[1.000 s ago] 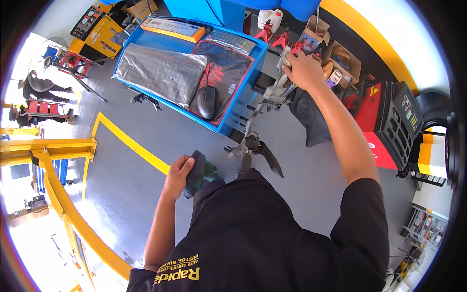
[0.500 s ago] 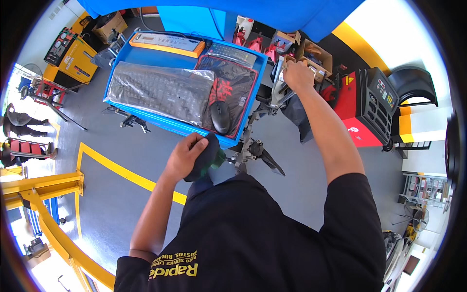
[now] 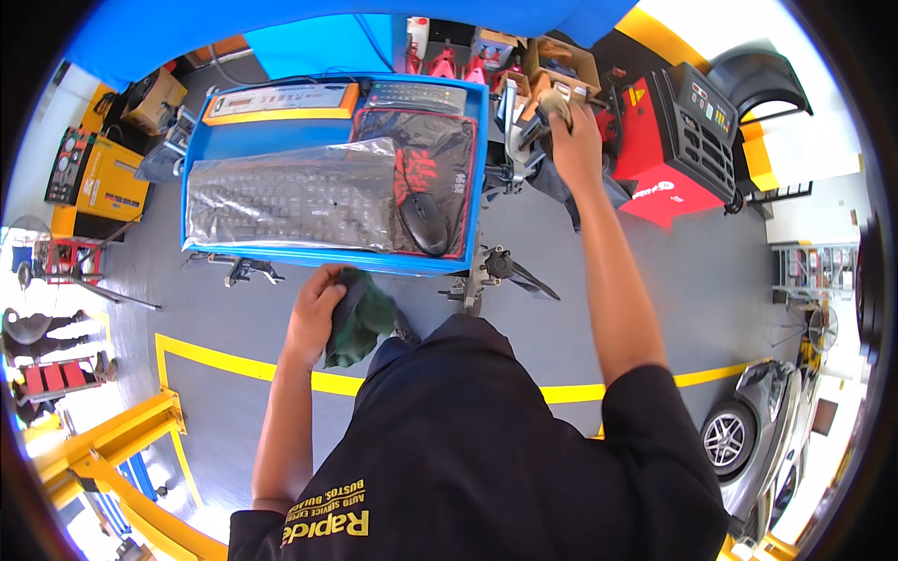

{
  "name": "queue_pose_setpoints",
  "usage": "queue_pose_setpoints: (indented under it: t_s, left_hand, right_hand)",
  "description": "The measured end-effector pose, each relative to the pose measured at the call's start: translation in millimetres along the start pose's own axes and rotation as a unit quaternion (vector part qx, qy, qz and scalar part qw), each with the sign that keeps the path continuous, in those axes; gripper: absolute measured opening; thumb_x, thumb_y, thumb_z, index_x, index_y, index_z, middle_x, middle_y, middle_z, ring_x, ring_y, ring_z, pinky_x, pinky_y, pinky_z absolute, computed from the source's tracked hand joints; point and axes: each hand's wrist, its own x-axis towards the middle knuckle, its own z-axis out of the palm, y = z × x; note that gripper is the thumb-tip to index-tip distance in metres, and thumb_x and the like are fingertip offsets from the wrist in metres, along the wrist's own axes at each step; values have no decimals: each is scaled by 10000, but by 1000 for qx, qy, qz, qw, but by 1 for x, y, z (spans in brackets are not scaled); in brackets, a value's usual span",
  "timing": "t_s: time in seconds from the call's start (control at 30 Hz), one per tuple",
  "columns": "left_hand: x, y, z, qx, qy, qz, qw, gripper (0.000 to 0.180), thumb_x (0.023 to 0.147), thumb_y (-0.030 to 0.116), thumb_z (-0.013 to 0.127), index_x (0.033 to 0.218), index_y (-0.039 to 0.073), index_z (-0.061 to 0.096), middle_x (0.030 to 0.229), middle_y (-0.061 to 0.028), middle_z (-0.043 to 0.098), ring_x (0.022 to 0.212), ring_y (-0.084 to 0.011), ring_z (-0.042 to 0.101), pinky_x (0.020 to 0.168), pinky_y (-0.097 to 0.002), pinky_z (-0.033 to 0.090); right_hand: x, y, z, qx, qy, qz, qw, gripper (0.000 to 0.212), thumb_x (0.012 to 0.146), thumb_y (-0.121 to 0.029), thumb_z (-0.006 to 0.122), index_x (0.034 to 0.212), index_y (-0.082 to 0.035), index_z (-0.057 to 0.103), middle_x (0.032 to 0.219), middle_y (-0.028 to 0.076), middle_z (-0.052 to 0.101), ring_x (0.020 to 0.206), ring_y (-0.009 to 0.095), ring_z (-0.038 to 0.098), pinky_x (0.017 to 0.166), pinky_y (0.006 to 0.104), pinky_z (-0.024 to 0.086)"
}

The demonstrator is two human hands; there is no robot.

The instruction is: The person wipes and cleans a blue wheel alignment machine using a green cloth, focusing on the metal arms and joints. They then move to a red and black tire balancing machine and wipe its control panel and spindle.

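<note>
My left hand [image 3: 316,304] is closed on a dark green cloth [image 3: 365,323], which hangs just below the near edge of a blue tray [image 3: 253,140]. Out to the right, my right hand [image 3: 578,140] is closed around a small tan thing, too blurred to name, beside a metal clamp arm [image 3: 513,126] on the tray's right side. Inside the tray lie a plastic-covered keyboard [image 3: 290,201], a black mouse [image 3: 426,224] on a dark mouse pad [image 3: 444,140] with red print, and an orange-edged panel [image 3: 281,101] at the back.
A red and black machine [image 3: 678,140] stands to the right. Cardboard boxes [image 3: 571,61] and red jack stands [image 3: 443,64] are behind the tray. A yellow machine [image 3: 98,182] is at the far left, a yellow metal beam [image 3: 112,439] lower left, a silver car [image 3: 762,430] lower right.
The view has turned, so the tray appears straighter and further left. My left hand has the cloth hanging more open, showing its green side. My right hand stays by the clamp arm, now gripping the tan thing.
</note>
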Motion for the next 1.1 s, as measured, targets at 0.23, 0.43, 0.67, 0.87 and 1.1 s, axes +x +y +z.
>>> queue_pose_setpoints:
  t_s: [0.23,0.43,0.67,0.87,1.1]
  left_hand:
    - [61,82,123,11,-136,1,991,251,995,54,484,1206,28,618,1035,-36,643,929,-88,592,810,-247,485]
    - [93,73,212,158,-288,22,944,207,1001,67,530,1177,34,634,1029,-19,652,943,-90,612,836,-252,477]
    - [119,65,220,223,-192,48,955,223,1006,102,559,1198,30,647,1069,-45,703,1013,-141,665,907,-298,502]
    - [124,94,208,253,-59,69,963,232,1009,92,550,1191,-8,653,1057,-68,714,1007,-153,672,950,-313,513]
    - [207,103,183,539,-35,177,823,310,985,214,603,1265,99,668,1098,-172,701,1052,-338,687,940,-399,526]
  right_hand:
    - [-170,-46,-35,603,-193,329,701,626,1023,-439,618,1506,-83,440,1359,86,581,1208,192,574,1044,355,470]
    - [-173,-30,-72,549,-271,324,722,586,958,-275,712,1458,-54,500,1277,86,627,1151,168,589,1018,323,473]
    - [-169,66,-103,575,-228,388,684,439,901,-105,674,1324,-13,600,1132,74,685,1007,164,659,943,313,530]
    - [-165,137,-117,656,-151,401,621,325,891,-109,574,1199,-17,618,1069,78,678,942,174,678,883,320,563]
    - [-124,113,-91,598,-167,448,644,271,956,-152,610,1200,-34,607,1011,38,665,867,128,667,794,289,560]
